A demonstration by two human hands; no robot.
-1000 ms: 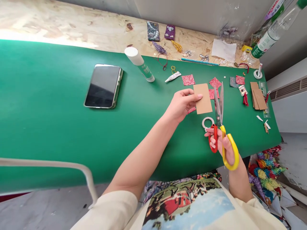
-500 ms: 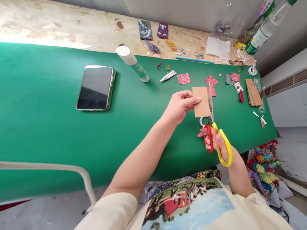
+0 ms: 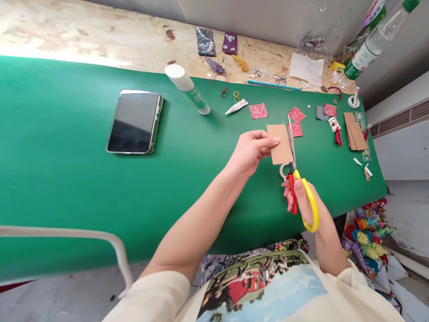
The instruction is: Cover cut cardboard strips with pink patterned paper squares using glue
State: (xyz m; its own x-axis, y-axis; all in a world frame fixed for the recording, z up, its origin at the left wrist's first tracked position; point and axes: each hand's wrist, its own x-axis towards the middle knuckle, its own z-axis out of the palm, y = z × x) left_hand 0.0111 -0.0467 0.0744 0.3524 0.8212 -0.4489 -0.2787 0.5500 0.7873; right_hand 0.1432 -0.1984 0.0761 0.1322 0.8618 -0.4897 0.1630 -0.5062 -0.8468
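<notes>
My left hand (image 3: 254, 150) pinches a tan card (image 3: 280, 145) by its left side, thumb on top. The fingers of my right hand (image 3: 299, 195) are in the handles of a pair of scissors (image 3: 310, 205), one red and one yellow. The scissors' blades point away from me and lie along the card's right edge. Just beyond the card are two red patterned fabric pieces (image 3: 296, 114), partly behind the blades. A roll of white tape (image 3: 284, 171) sits under the card's lower edge, partly hidden by my right hand and the scissors.
A phone (image 3: 134, 122) lies on the green table (image 3: 83, 188), with a glue stick (image 3: 197, 100) standing right of it. Beyond are a small tube (image 3: 236, 107) and a red square (image 3: 258, 111). Stacked tan cards (image 3: 354, 132) lie right; a bottle (image 3: 365, 53) stands behind.
The scissors' handles have come closer together and the blades have tilted slightly left. The card has turned a little in my left hand. The view has shifted slightly.
</notes>
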